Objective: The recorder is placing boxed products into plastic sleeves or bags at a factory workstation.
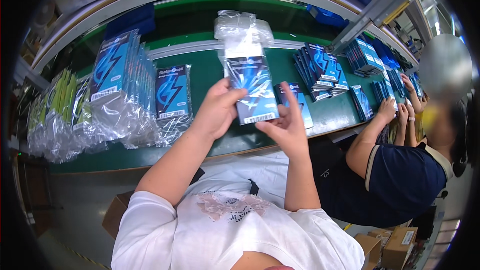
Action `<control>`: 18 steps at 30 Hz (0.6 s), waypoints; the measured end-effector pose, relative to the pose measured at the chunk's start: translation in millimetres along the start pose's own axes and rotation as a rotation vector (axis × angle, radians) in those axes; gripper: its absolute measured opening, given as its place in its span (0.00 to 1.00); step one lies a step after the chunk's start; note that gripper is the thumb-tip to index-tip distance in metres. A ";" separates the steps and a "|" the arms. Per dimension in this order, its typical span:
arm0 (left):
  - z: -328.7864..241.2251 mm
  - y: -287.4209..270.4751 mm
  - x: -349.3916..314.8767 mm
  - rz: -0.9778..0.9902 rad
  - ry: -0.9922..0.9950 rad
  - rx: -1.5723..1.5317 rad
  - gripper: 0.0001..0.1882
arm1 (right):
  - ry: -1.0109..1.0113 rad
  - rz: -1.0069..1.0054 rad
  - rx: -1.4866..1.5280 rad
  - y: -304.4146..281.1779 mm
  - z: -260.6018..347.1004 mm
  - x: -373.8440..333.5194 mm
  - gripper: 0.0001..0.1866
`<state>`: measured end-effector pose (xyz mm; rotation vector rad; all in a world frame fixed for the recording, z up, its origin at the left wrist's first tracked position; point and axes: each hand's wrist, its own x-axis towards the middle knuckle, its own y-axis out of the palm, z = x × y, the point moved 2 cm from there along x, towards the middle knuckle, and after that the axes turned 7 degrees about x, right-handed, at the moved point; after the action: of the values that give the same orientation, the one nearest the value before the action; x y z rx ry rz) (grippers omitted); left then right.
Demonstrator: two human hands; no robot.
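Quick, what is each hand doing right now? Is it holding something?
Left hand: closed on the left edge of the blue packet in its clear bag, holding it up.
Right hand: fingers partly open, touching the packet's lower right edge.

blue pkgs stacked (120, 77) on green conveyor (210, 70); co-worker (400, 175) at side.
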<state>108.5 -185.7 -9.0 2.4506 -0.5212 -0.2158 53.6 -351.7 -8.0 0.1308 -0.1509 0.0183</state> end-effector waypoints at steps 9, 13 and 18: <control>5.8 31.7 -32.5 0.366 -0.083 0.469 0.18 | -0.820 -0.533 -0.332 -1.6 57.6 -20.8 0.13; 11.3 28.7 -33.4 0.247 -0.242 0.105 0.23 | -0.665 -0.131 -0.251 10.2 56.9 -30.2 0.13; 7.1 20.3 -38.4 -0.034 -0.210 -0.065 0.22 | -0.585 0.329 -0.314 48.4 33.0 -19.2 0.21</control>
<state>65.3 -188.5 -1.3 2.3877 -0.5534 -0.5009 28.3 -308.3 27.7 -0.2090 -0.7552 0.2851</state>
